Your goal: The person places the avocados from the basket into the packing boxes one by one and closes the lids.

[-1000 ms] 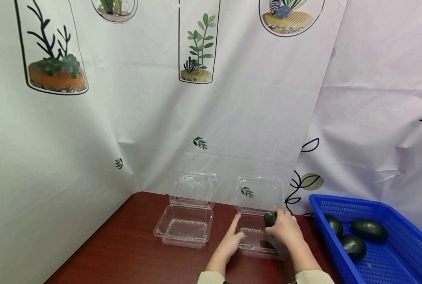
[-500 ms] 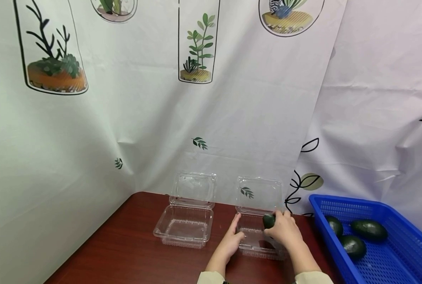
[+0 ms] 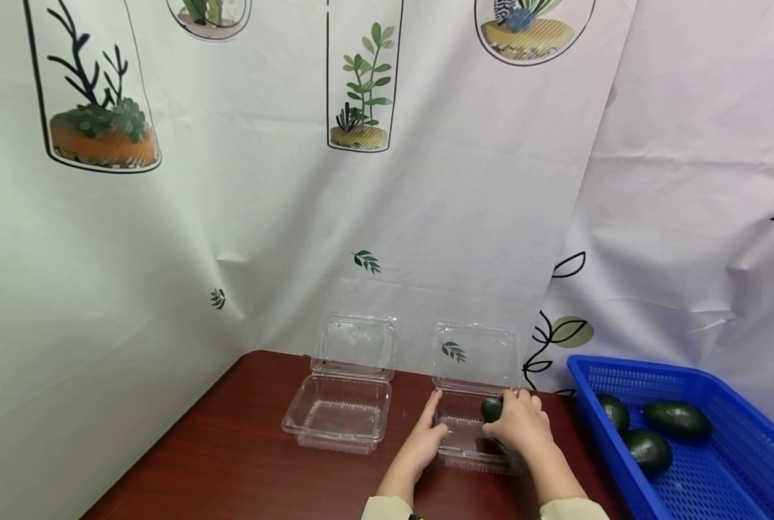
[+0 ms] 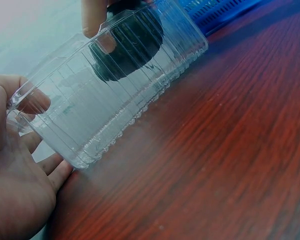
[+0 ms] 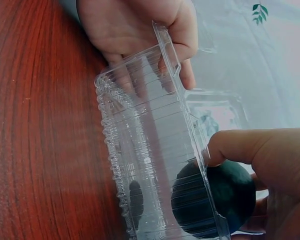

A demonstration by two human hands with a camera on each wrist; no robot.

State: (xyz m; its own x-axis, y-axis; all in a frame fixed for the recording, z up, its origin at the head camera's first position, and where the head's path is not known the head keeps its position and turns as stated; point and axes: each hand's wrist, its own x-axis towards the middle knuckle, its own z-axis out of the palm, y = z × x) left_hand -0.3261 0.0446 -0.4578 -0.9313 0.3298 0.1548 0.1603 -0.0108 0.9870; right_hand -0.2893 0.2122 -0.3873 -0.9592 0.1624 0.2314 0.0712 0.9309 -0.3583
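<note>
My right hand [image 3: 525, 422] grips a dark green avocado [image 3: 491, 409] between thumb and fingers, at the right end of a clear hinged plastic container [image 3: 471, 458]. In the left wrist view the avocado [image 4: 135, 45] shows through the container's wall, its lower part below the rim and above the floor. On the container's left side, my left hand [image 3: 420, 444] holds the wall, its thumb over the rim and its fingers outside. The container's lid [image 3: 476, 354] stands raised at the back.
A second clear container [image 3: 337, 438], lid raised, stands to the left on the red-brown table [image 3: 230, 448]. At the right is a blue plastic basket [image 3: 598, 451] with three avocados [image 3: 677, 421] in it. A printed white cloth [image 3: 452, 217] hangs behind the table.
My right hand has lowered the avocado slightly into the container, moving a little left. My left hand and the container have stayed in place.
</note>
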